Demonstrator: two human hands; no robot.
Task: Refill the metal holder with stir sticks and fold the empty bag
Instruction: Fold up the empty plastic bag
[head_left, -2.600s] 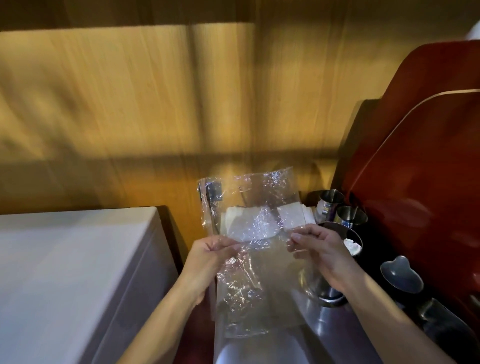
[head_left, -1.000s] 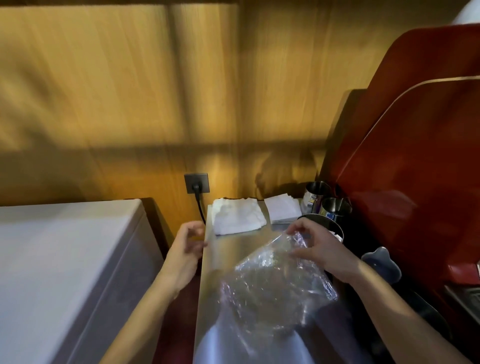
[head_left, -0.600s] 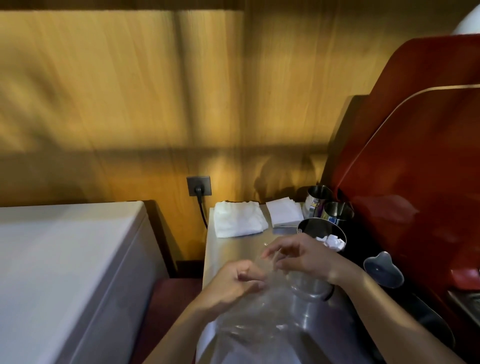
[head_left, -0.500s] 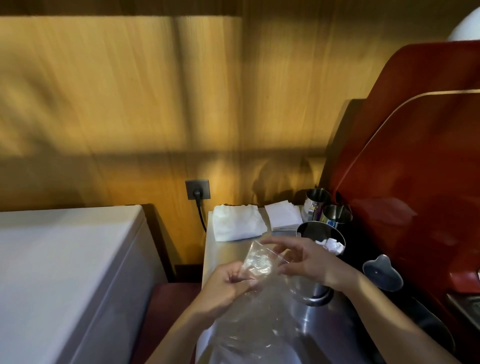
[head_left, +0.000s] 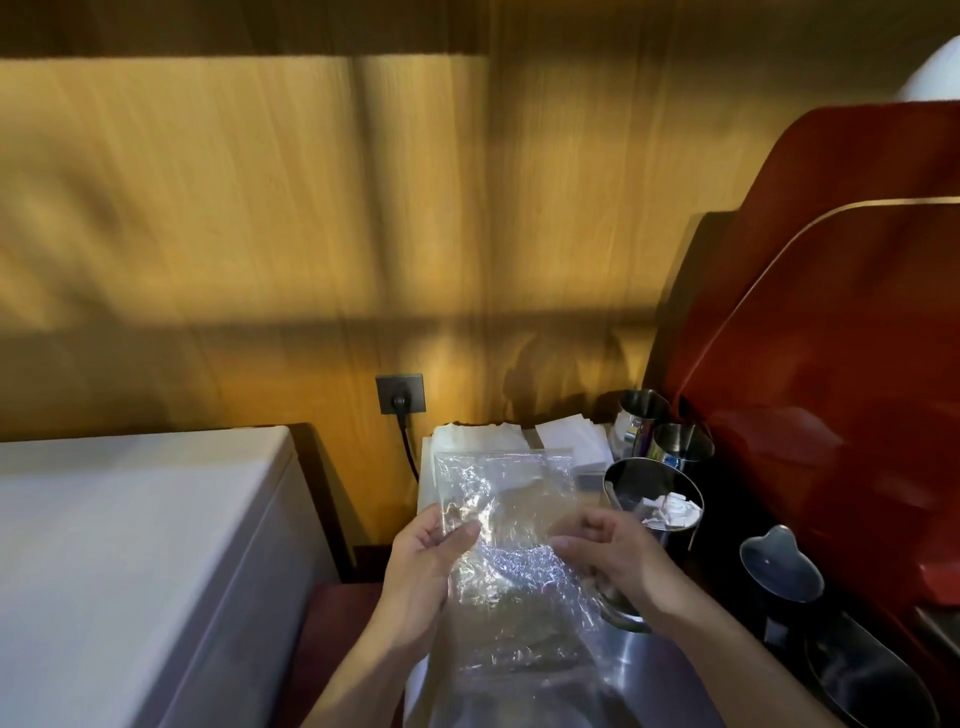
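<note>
The empty clear plastic bag (head_left: 506, 525), crinkled and shiny, is held upright above the steel counter (head_left: 660, 675). My left hand (head_left: 426, 566) pinches its left edge and my right hand (head_left: 618, 561) grips its right edge, with the bag stretched flat between them. Just right of the bag stands a large metal holder (head_left: 652, 499) with white paper packets inside. Two smaller metal cups (head_left: 675, 441) stand behind it. No stir sticks can be made out.
A folded white cloth (head_left: 467, 434) and a napkin stack (head_left: 571, 439) lie at the counter's back. A plugged wall socket (head_left: 400, 393) is on the wooden wall. A white chest (head_left: 130, 545) fills the left; a red machine (head_left: 831, 364) and dark pitchers (head_left: 779, 569) stand right.
The bag was crumpled low on the counter under my right hand; both hands have taken its edges, lifted it and spread it out flat in front of me.
</note>
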